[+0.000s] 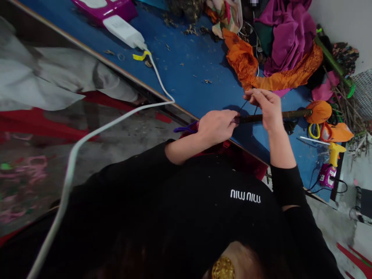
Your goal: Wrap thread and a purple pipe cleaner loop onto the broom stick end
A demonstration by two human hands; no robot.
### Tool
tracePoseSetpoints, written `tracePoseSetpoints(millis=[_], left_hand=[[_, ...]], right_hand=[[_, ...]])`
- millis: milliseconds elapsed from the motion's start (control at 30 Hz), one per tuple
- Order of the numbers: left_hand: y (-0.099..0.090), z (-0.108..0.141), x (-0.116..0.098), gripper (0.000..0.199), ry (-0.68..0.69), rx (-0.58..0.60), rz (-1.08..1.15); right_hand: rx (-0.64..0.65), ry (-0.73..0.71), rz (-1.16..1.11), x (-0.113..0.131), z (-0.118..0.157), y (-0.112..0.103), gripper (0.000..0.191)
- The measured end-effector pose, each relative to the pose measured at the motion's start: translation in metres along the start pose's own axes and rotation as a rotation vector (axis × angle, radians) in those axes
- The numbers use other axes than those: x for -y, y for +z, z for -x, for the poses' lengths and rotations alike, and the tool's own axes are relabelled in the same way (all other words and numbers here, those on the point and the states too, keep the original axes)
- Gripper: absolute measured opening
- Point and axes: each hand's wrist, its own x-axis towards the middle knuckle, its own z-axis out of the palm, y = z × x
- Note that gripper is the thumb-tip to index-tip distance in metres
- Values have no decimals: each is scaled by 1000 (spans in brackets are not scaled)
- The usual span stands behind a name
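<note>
My left hand (216,126) is closed around one end of a dark brown stick (295,113), held level over the table's near edge. A ball wrapped in orange cloth (319,112) is at the stick's right end. Purple loops like scissor handles (186,128) stick out left of my left hand; I cannot tell whether it grips them. Above the stick, my right hand (267,104) pinches a thin dark thread (243,104) that runs down toward the left fingers. Crumpled orange lace cloth (242,58) lies just beyond the right fingertips.
The blue table (188,81) bears a purple-and-white device (107,11), a white power strip (123,31), and magenta cloth (286,35). Scissors with yellow and red handles (326,131) and a yellow glue gun (335,153) lie right. A white cable (116,122) crosses the left.
</note>
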Motion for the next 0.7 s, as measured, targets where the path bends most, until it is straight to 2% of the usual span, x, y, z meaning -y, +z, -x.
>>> tracePoseSetpoints(millis=[100, 200, 267, 367, 433, 500, 600, 700], left_hand=[[-5, -2, 5, 39, -78, 9, 77], [-13, -2, 13, 38, -144, 7, 125], [-19, 0, 19, 39, -156, -8, 145], [-26, 3, 30, 42, -154, -26, 186], [-31, 5, 38, 43, -140, -49, 221], [-35, 7, 47, 43, -106, -81, 261], [-40, 11, 60, 40, -73, -106, 355], [-44, 15, 67, 41, -85, -23, 519]], right_hand=[[-83, 14, 14, 13, 17, -43, 40], [-88, 76, 44, 25, 34, -99, 42], [-114, 103, 120, 33, 42, -137, 34], [-273, 102, 210, 46, 48, -188, 18], [-406, 61, 229, 53, 46, -215, 28], [-536, 11, 225, 58, 38, -232, 42], [-683, -27, 114, 61, 16, -245, 56], [-808, -81, 18, 60, -12, -245, 62]])
